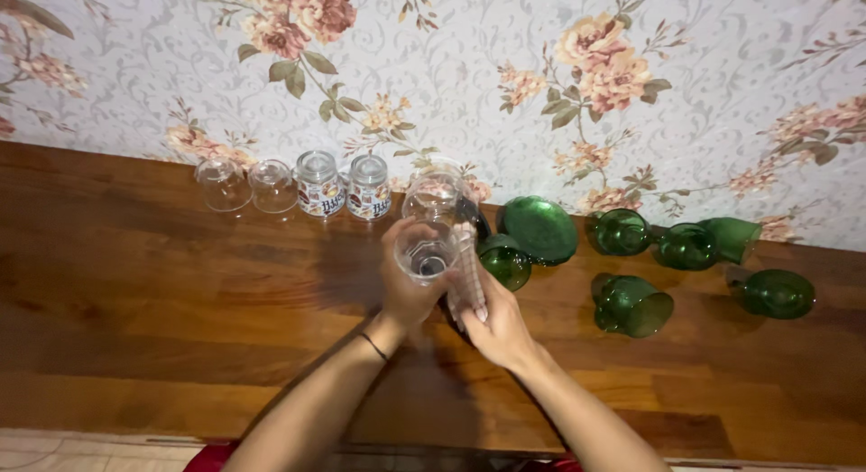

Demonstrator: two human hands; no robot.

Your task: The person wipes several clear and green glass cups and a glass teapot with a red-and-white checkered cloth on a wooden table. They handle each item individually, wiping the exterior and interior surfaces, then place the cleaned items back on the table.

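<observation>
A reddish-brown wooden counter (pixel 135 328) runs along a pale wall (pixel 469 66) papered with pink roses, and at its back left stand four upturned clear glasses (pixel 298 185) in a row. At the middle the left hand (pixel 408 278) is clasped around a clear glass (pixel 429 242) held just above the counter, while the right hand (pixel 494 326) presses a checked cloth (pixel 466 278) against it. To the right, green glassware (pixel 631 305) lies scattered near the wall.
</observation>
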